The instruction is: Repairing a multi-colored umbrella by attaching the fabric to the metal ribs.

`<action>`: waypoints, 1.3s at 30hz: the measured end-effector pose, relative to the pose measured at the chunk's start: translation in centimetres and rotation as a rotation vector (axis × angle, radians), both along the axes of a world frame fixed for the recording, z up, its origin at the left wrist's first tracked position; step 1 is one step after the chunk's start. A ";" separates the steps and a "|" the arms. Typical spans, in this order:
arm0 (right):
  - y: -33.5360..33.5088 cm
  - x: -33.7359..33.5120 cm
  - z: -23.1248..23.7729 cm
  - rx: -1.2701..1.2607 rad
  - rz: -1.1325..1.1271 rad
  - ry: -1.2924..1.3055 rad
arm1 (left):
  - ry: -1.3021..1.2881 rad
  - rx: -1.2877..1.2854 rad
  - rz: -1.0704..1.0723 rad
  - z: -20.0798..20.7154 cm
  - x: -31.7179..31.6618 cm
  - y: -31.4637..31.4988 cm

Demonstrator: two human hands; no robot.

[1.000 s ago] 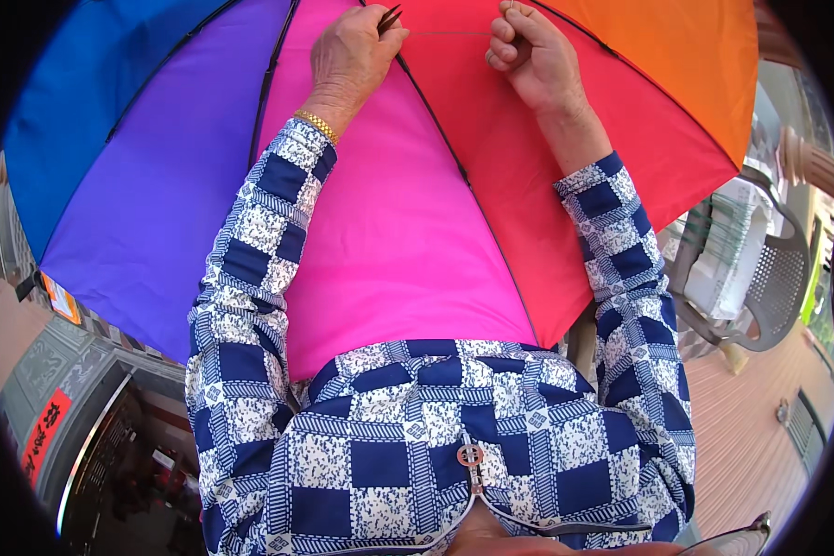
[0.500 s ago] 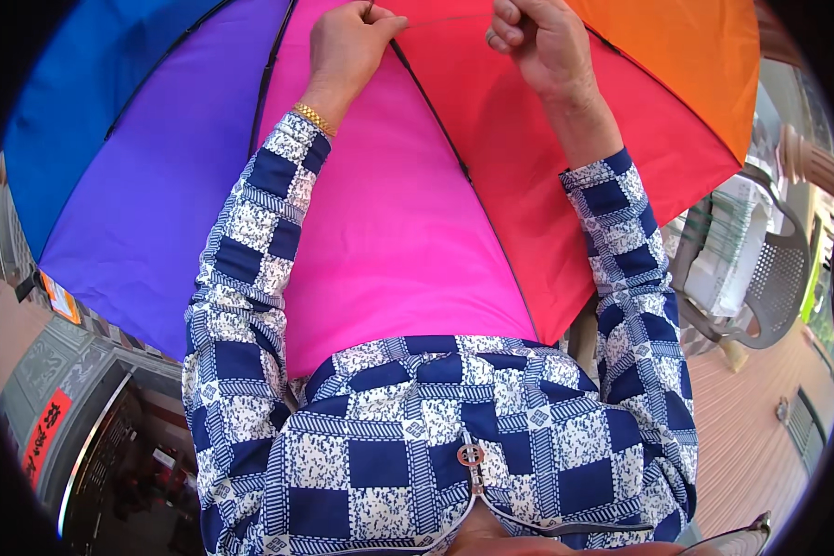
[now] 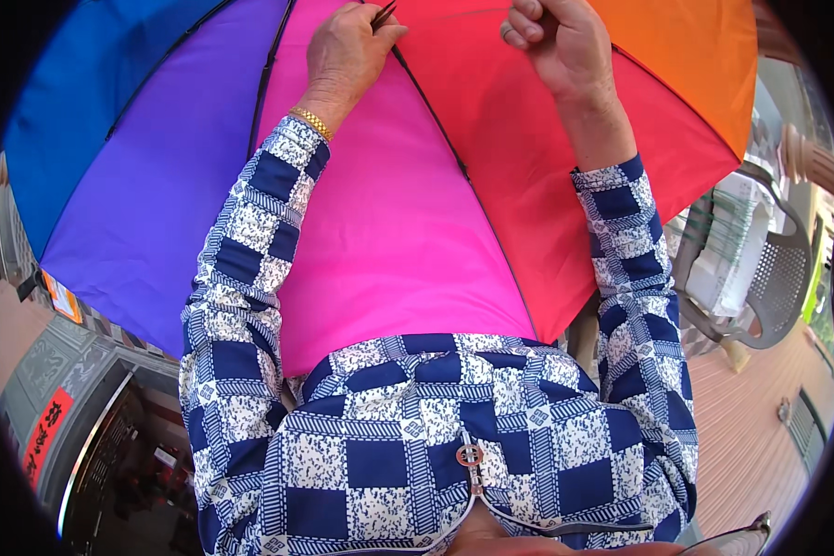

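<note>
An open umbrella [image 3: 408, 213] with blue, purple, pink, red and orange panels fills the upper half of the view, its inside facing me. My left hand [image 3: 347, 51] pinches a dark metal rib [image 3: 385, 14] near the top, where the pink and red panels meet. My right hand [image 3: 561, 42] is curled into a fist over the red panel, close to the orange one; whether it grips anything is hidden. Both forearms wear blue and white checked sleeves, and a gold bracelet [image 3: 310, 122] circles my left wrist.
A grey mesh chair [image 3: 769, 287] holding a stack of white and green packages [image 3: 727, 246] stands at the right on wooden decking [image 3: 760, 435]. At the lower left lie grey paving and a dark doorway with a red sign [image 3: 44, 435].
Both hands have shifted slightly upward and to the right along the umbrella. My left hand's fingers have closed on the rib.
</note>
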State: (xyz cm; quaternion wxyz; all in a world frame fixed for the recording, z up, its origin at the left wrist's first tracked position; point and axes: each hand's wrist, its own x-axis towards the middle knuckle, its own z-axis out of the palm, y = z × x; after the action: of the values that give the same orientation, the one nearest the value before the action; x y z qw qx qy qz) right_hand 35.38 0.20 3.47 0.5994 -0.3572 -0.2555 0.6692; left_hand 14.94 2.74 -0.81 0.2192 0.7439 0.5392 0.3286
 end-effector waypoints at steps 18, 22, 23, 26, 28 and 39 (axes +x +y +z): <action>-0.8 0.5 4.5 0.205 -0.025 -0.001 | 0.149 0.115 -0.071 -1.9 -1.0 0.5; -1.4 0.5 4.9 0.194 -0.017 -0.025 | 0.055 0.125 -0.099 -1.7 -2.2 -0.6; -1.4 0.6 4.7 0.233 0.019 -0.018 | 0.114 0.076 -0.115 -1.5 -2.6 -0.7; -1.3 1.3 4.1 0.319 0.101 -0.006 | 0.185 0.033 -0.141 -1.0 -3.2 -1.0; -1.2 1.6 4.0 0.260 0.107 0.054 | 0.217 0.019 -0.185 -0.7 -3.4 -1.0; -2.2 0.6 4.6 0.205 0.026 -0.014 | 0.481 -0.064 -0.161 0.7 -2.4 -0.1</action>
State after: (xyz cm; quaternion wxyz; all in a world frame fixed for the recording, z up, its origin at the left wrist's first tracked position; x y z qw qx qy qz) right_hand 35.95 -1.97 8.11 0.6222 -0.2955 -0.3315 0.6447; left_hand 12.52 2.61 -0.11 0.1336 0.8339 0.5247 0.1066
